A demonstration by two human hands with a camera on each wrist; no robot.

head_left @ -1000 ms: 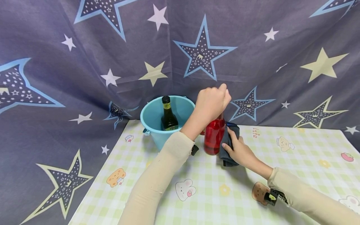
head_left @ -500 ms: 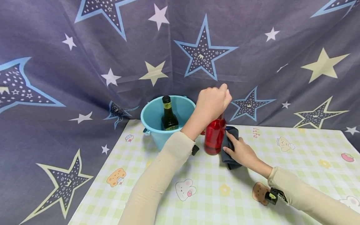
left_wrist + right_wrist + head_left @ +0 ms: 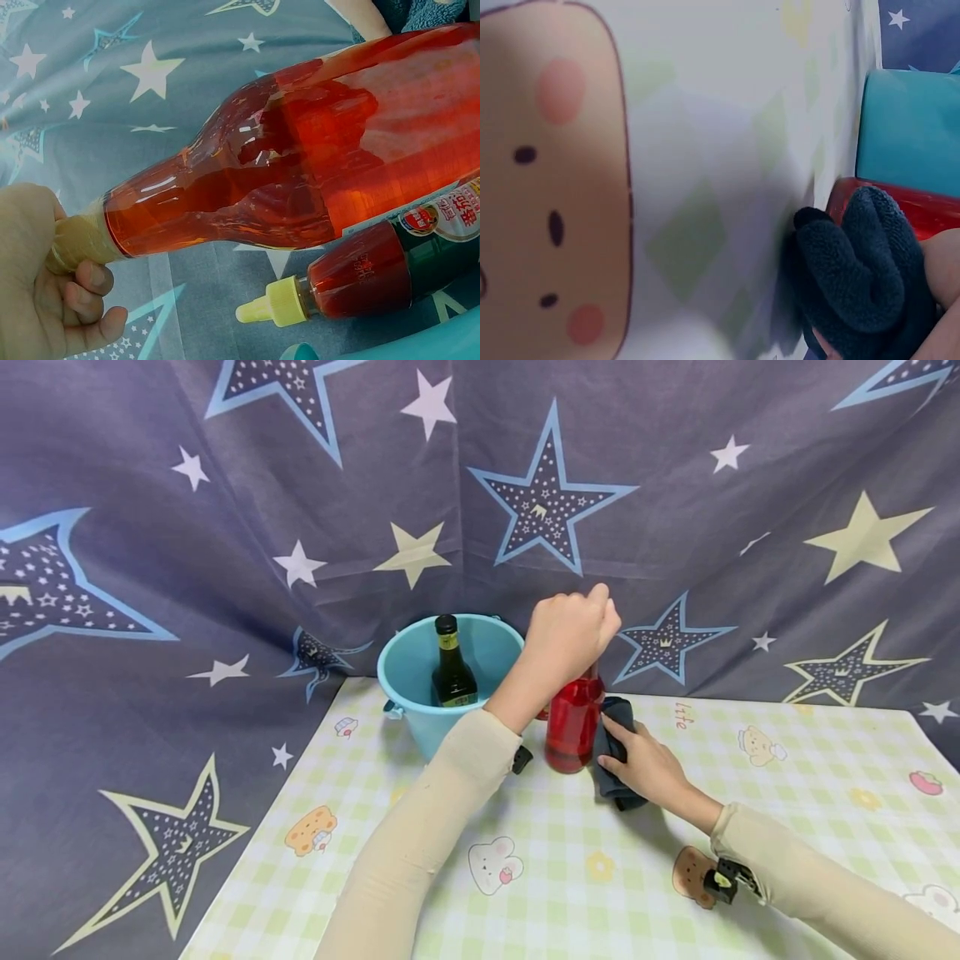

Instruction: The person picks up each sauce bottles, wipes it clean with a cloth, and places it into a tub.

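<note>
A bottle of red liquid (image 3: 572, 727) stands upright on the table. My left hand (image 3: 568, 631) grips it at the top, its fingers round the tan-capped neck (image 3: 82, 238) in the left wrist view. My right hand (image 3: 651, 770) holds a folded dark blue cloth (image 3: 618, 710) against the bottle's right side. In the right wrist view the thick, fuzzy cloth (image 3: 862, 270) hides part of the red bottle. Behind the bottle stands a smaller sauce bottle (image 3: 361, 270) with a yellow nozzle cap, almost wholly hidden in the head view.
A light blue bucket (image 3: 435, 720) stands left of the red bottle, with a dark, black-capped bottle (image 3: 453, 678) inside. The checked tablecloth (image 3: 570, 893) has printed cartoon animals. A star-patterned curtain (image 3: 495, 593) hangs close behind the table.
The cloth has shifted slightly along the bottle's right side with my right hand, and its folds lie differently. My left hand keeps its grip on the bottle's neck.
</note>
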